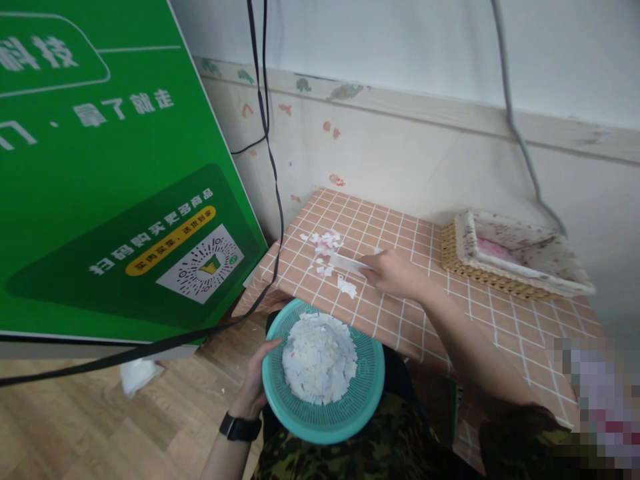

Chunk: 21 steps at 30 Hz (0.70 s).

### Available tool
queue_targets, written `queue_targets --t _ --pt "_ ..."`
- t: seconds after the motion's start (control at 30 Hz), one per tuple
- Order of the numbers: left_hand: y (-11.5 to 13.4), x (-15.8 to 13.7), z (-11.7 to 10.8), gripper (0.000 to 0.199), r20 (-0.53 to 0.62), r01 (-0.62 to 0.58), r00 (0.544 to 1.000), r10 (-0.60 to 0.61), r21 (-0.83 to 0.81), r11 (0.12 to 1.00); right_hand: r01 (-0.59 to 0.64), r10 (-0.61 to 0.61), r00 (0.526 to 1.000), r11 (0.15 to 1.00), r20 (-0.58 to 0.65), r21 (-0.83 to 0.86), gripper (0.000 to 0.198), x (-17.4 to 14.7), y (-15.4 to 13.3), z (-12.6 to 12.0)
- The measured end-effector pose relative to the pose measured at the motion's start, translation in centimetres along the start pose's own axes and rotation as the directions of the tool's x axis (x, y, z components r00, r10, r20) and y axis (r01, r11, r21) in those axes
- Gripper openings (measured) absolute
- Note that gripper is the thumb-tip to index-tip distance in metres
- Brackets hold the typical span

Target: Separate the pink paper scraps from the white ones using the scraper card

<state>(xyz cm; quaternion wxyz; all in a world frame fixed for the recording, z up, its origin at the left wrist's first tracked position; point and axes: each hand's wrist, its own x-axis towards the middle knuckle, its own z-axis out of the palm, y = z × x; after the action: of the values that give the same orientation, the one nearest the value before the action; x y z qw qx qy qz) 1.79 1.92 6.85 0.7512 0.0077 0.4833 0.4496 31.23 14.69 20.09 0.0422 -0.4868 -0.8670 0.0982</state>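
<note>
My left hand (256,373) grips the left rim of a teal plastic colander (327,427), just below the table's front edge. Heaped inside it are small torn white paper scraps (320,360). Over the table, my right hand (395,272) is closed on a flat white strip (349,264), whose exact kind I cannot make out. The strip's far end lies among loose paper bits (326,241), some of them pinkish. Another white paper piece (347,287) lies nearer the table's edge.
A checked cloth covers the table (400,233), which stands against the wall. A lined wicker basket (505,267) sits at its right. On the left rises a green printed panel (125,167), with a black cable (277,227) hanging before it. White litter (139,375) lies on the floor.
</note>
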Motion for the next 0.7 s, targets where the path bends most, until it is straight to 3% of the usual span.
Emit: queue_targets --t 0.2,0.7 --pt "0.0 0.0 0.1 0.009 -0.001 0.008 1.000 -0.008 0.006 1.000 0.080 -0.080 0.997 0.997 -0.020 0.003 0.019 0.1 0.0 -1.1" --pt "-0.1 0.3 -0.3 0.010 0.001 -0.008 1.000 0.008 0.023 1.000 0.022 -0.022 0.999 1.000 -0.023 -0.004 0.017 1.3 1.6 -1.4"
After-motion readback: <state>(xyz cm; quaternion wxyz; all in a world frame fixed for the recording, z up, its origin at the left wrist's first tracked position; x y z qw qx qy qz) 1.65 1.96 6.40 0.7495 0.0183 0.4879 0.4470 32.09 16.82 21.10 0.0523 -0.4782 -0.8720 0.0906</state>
